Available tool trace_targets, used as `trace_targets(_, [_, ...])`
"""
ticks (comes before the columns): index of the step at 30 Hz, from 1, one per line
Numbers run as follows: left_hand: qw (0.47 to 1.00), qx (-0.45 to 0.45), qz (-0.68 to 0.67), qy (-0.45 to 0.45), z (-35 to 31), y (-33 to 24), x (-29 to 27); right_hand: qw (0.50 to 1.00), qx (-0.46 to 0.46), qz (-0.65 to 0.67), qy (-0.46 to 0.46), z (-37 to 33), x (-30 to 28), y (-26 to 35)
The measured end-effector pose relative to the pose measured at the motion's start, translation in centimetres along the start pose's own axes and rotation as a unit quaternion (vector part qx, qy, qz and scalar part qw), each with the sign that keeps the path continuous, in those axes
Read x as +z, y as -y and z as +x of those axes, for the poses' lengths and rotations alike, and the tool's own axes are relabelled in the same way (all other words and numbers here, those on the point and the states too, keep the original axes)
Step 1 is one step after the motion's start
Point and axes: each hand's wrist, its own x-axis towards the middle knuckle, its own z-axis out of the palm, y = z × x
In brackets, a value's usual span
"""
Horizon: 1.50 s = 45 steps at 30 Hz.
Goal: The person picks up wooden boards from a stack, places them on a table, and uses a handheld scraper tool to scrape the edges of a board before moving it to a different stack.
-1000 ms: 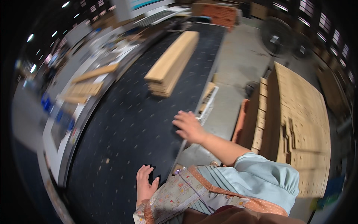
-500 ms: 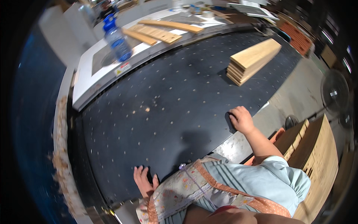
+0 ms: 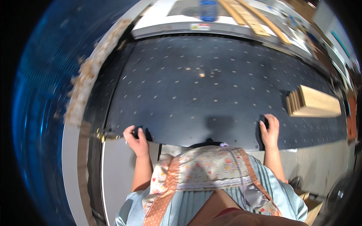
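Seemingly paused, the left hand (image 3: 138, 141) and right hand (image 3: 270, 131) rest apart, loosely open, at the table's (image 3: 181, 116) near edge; gripping the plank stack (image 3: 318, 101) would call for reaching right.

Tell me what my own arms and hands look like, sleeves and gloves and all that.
Your left hand and right hand are ungloved, the forearms bare. The sleeves are pale blue, ending near the elbows. No watch or bracelet shows.

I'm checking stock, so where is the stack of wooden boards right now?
In the head view, the stack of wooden boards lies on the right part of the black tabletop, to the right of and beyond the right hand.
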Motion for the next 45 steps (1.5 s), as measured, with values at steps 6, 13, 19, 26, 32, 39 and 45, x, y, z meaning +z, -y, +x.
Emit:
trace_targets(6, [0.934,-0.135,0.265,-0.197,1.1,13.6,-9.3,0.999,-0.004,0.008,0.032,-0.8,0.1,-1.3])
trace_targets(13, [0.963,-0.248,-0.039,-0.096,6.6,11.9,-6.7,0.998,-0.011,0.003,0.058,-0.4,-0.1,-0.7])
trace_targets(19, [0.989,-0.019,-0.111,-0.093,5.5,5.2,-3.9,0.999,-0.007,0.001,0.05,-0.2,-0.2,-0.3])
trace_targets(26, [0.828,-0.025,0.16,0.537,0.3,-11.0,-1.5,0.999,-0.011,0.033,0.033,-0.1,-0.5,-0.2])
trace_targets(32, [0.842,-0.1,0.316,0.426,1.4,-6.9,-5.2,0.998,-0.003,0.049,0.033,-0.2,-0.5,-0.3])
trace_targets(39, [0.899,-0.239,0.223,0.291,3.8,3.6,-12.2,0.997,-0.022,0.059,0.048,-0.6,-0.5,-0.3])
trace_targets(45, [0.992,-0.125,0.025,-0.027,7.7,8.6,-8.9,0.995,-0.029,0.045,0.085,-0.6,-0.2,-0.7])
